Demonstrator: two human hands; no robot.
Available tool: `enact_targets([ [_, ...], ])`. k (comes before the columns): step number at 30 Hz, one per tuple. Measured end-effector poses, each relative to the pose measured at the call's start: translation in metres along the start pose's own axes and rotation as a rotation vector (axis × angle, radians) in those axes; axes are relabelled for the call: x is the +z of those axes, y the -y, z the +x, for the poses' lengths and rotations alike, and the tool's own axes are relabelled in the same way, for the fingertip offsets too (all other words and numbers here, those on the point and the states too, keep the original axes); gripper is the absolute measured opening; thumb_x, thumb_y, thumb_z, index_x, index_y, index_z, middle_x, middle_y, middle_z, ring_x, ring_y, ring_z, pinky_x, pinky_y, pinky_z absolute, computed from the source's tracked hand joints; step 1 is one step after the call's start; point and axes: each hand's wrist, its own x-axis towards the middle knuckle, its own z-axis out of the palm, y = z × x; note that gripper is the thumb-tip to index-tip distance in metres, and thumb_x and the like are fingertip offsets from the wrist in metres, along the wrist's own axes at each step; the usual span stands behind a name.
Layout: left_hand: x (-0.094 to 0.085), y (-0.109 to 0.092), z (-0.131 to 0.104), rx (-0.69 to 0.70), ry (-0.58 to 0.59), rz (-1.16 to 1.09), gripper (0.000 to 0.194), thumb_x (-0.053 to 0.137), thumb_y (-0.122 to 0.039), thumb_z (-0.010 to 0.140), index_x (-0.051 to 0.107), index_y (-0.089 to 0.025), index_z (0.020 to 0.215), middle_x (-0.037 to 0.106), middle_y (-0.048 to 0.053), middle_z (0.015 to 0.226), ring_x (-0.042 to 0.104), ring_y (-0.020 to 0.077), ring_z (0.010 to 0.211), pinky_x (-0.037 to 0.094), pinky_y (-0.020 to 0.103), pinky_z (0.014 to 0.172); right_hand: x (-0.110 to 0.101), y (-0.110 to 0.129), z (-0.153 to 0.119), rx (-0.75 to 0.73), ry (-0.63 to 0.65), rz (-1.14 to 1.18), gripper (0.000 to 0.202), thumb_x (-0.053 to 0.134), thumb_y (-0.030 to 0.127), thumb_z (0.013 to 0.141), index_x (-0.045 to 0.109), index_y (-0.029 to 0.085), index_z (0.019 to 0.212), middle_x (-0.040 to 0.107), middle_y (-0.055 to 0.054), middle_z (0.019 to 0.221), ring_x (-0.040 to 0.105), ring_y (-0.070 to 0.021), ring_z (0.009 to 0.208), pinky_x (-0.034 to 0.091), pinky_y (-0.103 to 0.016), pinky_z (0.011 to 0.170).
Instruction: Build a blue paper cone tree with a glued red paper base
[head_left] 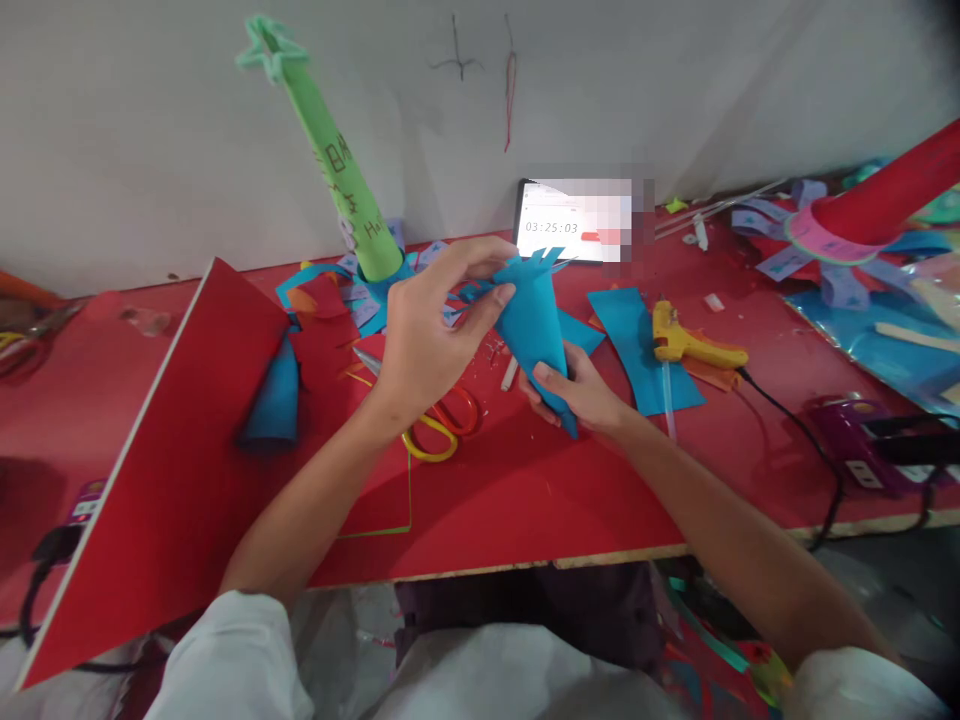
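A blue paper cone (534, 325) with a fringe cut into its wide upper end is held above the red table, its point slanting down to the right. My left hand (442, 320) pinches the fringed edge between thumb and fingers. Lower down, my right hand (574, 388) is wrapped around the narrow part of the cone. Scissors (435, 430) with red and yellow handles lie beneath my left wrist. To the right, a yellow glue gun (694, 345) with a clear glue stick rests partly on a curved blue paper piece (637, 345).
A red board (172, 460) leans up at the left beside a blue paper roll (274, 400). A green paper tower (337, 165) stands at the back, near a tablet (562, 225) showing a timer. A red tube (892, 205) and a purple power strip (855, 440) are at the right.
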Motion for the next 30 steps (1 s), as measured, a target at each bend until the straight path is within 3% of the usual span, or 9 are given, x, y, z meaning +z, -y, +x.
enact_targets([
  [11,0.0003,-0.0004,-0.0023,0.081,0.006,0.139,0.01,0.066,-0.032,0.104,0.073,-0.025,0.105,0.078,0.002,0.101,0.073,0.0166,0.094,0.059,0.032,0.087,0.0,-0.0038,0.0006,-0.018,0.038,-0.097,0.049,0.072,0.067,0.09,0.053,0.022,0.09,0.057,0.007,0.057,0.05,-0.0083,0.039,0.041,-0.021,0.037],
  [16,0.0004,0.0004,-0.0019,0.096,0.019,0.206,0.014,0.061,-0.034,0.107,0.07,-0.025,0.102,0.074,0.002,0.096,0.069,0.0173,0.092,0.055,0.033,0.084,-0.0001,-0.0044,0.0015,-0.024,0.033,-0.118,0.049,0.072,0.067,0.091,0.051,0.023,0.091,0.056,0.008,0.057,0.049,-0.008,0.039,0.04,-0.021,0.037],
  [30,-0.0006,-0.0015,-0.0025,0.114,0.05,0.309,0.023,0.06,-0.045,0.106,0.07,-0.024,0.102,0.073,0.006,0.103,0.07,0.0231,0.103,0.055,0.04,0.094,0.0015,-0.0017,0.0046,-0.077,-0.072,-0.18,0.043,0.068,0.062,0.096,0.053,0.023,0.106,0.058,0.009,0.063,0.048,-0.0078,0.039,0.04,-0.023,0.037],
])
